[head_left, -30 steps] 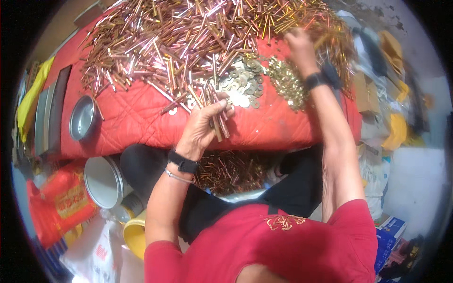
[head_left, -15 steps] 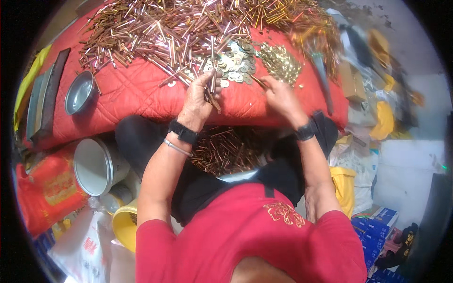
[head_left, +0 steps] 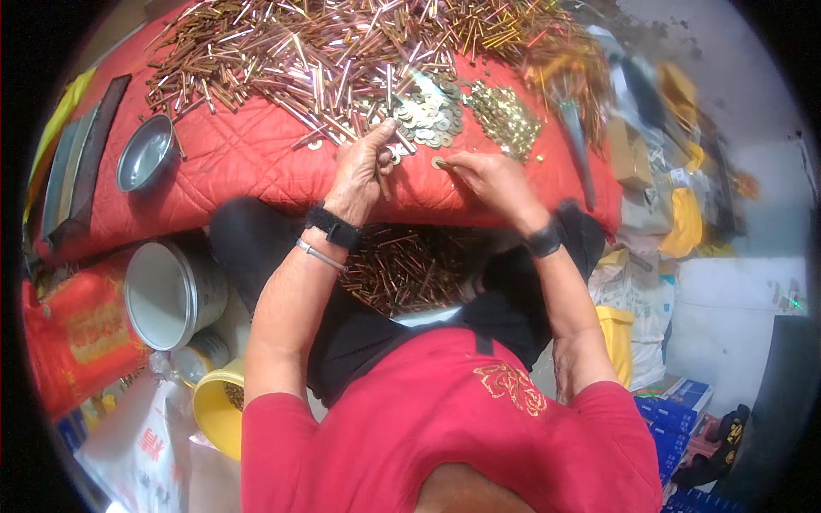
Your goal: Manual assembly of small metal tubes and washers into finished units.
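Observation:
My left hand (head_left: 363, 171) is closed around a few copper-coloured metal rods (head_left: 384, 186), whose ends stick out below the fingers. Its thumb points up toward the pile of rods (head_left: 316, 64). To its right, my right hand (head_left: 494, 181) pinches a short-looking copper-coloured rod (head_left: 446, 166). A round washer (head_left: 438, 162) shows at that rod's tip; whether it sits on the rod or lies behind it I cannot tell. Just beyond both hands spreads a heap of pale washers (head_left: 432, 118). Farther right is a heap of small brass-coloured pieces (head_left: 505, 120).
Red quilted cloth (head_left: 231, 162) covers the work surface. A metal bowl (head_left: 145, 156) stands at the left, a grey tapered piece (head_left: 578, 145) at the right. More rods (head_left: 406, 269) lie between my legs. A white bucket (head_left: 162, 295) and a yellow bucket (head_left: 221, 419) stand lower left.
My right hand has moved left and slightly down, away from the brass-coloured heap, and a washer now shows at its fingertips. My left hand keeps its place, turned slightly, still holding rods.

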Motion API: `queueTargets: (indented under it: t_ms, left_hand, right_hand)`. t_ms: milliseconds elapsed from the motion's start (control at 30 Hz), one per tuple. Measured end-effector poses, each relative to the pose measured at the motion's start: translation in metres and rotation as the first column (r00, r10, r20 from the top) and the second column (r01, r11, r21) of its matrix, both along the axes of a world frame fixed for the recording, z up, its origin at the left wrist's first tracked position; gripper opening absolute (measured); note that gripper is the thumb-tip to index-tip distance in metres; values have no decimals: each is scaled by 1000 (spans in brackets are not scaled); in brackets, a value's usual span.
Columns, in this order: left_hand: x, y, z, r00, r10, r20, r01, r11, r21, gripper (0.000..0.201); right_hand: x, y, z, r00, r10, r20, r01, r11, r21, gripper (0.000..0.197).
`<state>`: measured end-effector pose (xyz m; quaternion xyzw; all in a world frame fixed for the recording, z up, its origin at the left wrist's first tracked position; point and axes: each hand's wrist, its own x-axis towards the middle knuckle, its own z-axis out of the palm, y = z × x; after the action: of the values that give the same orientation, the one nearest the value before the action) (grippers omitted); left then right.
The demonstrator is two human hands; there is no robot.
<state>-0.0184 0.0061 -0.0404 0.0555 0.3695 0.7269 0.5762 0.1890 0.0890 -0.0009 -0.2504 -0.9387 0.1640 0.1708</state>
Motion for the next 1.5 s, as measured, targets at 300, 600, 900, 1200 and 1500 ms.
queueTargets:
  t_ms: [300, 600, 900, 1200, 1500]
  left_hand:
    - [-3, 0, -1, 998, -53, -22, 54, 998, 18, 26]
    - [-3, 1, -4, 999, 35, -13, -36, 999, -23, 18]
    - [1, 2, -15, 998, -22, 61, 19, 999, 41, 19]
    - [22, -4, 7, 990, -72, -125, 70, 997, -18, 15]
    - [16, -6, -3, 993, -84, 78, 85, 996, -1, 15]
  right_hand:
    - [-71, 16, 24, 795, -60, 603, -141, 950, 280, 14]
    - [-31, 23, 23, 935, 196, 297, -197, 980, -24, 13]
    - [-25, -20, 10, 911, -229, -344, 5, 839, -544, 20]
    - [-55, -27, 3, 795, -263, -547, 194, 964, -181, 18]
    - [-44, 41, -6, 781, -351, -516, 255, 934, -250, 14]
